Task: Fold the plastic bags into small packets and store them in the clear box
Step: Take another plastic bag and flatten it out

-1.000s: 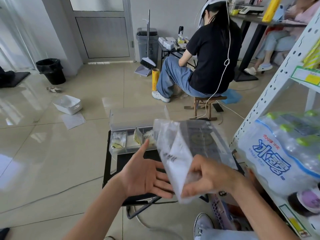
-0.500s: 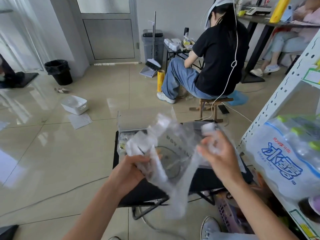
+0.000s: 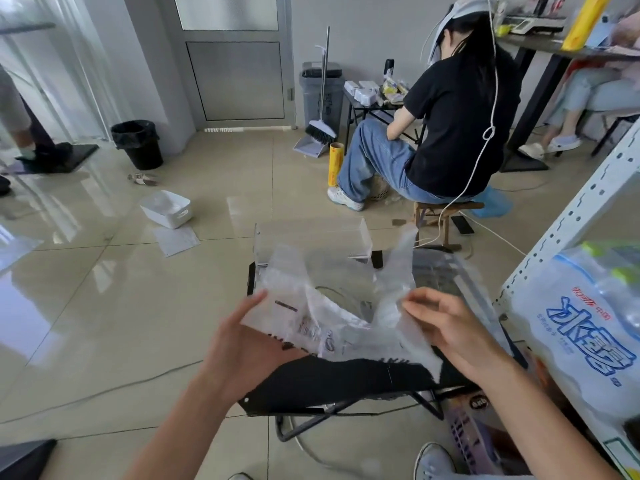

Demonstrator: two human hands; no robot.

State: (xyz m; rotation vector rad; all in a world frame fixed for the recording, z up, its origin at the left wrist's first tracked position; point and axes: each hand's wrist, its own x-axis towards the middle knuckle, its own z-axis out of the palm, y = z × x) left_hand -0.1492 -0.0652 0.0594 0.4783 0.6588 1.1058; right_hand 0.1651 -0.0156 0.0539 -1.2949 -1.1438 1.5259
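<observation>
Black table (image 3: 346, 379): plastic bag (image 3: 332, 317) held between left hand (image 3: 242, 348), right hand (image 3: 446, 327).

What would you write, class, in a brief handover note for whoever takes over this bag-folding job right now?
Left hand holds the plastic bag on its left; right hand pinches its right.
Bag spread above the black table; clear box behind it.
Done: bag picked up.
Left: fold it small, store it in the box.
</observation>
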